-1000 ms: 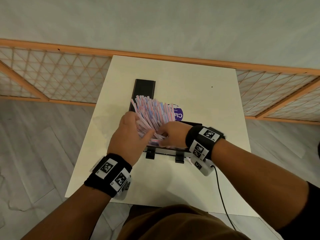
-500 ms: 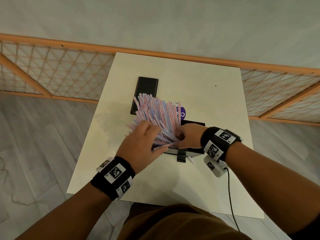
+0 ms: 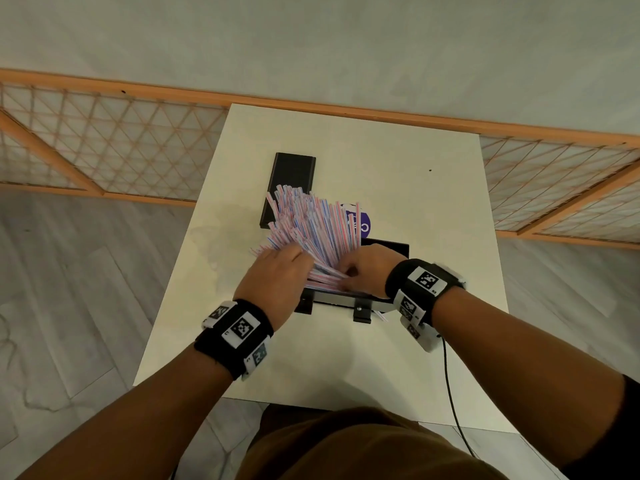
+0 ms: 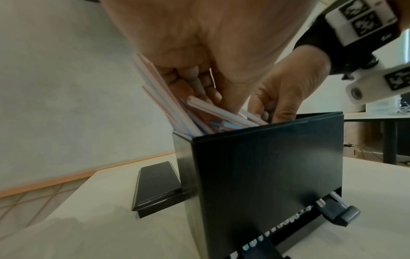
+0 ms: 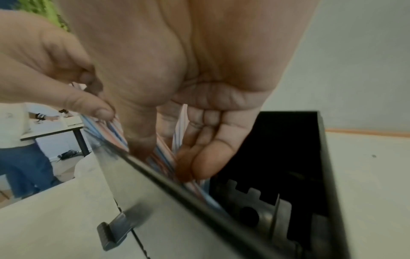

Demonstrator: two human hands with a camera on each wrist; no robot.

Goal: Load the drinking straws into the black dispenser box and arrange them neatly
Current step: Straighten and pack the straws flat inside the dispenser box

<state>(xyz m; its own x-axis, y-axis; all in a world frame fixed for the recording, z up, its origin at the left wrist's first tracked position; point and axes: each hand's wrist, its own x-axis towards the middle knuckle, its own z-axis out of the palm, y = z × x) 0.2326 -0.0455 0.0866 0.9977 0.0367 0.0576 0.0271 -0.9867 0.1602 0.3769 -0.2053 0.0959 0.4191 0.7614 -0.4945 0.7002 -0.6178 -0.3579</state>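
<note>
left hand [image 3: 273, 278], right hand [image 3: 367, 268] seemingly gripping straws [image 3: 322, 226]; fanned in box [image 4: 266, 166]

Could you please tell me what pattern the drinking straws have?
The straws are white with red and blue stripes, clearest in the head view.

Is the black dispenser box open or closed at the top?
Open: striped straws stick out of the black dispenser box; a flat black lid lies on the white table.

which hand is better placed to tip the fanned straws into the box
Left, likely: left hand holds the splayed straws; right hand is down inside the black box at their ends.
</note>
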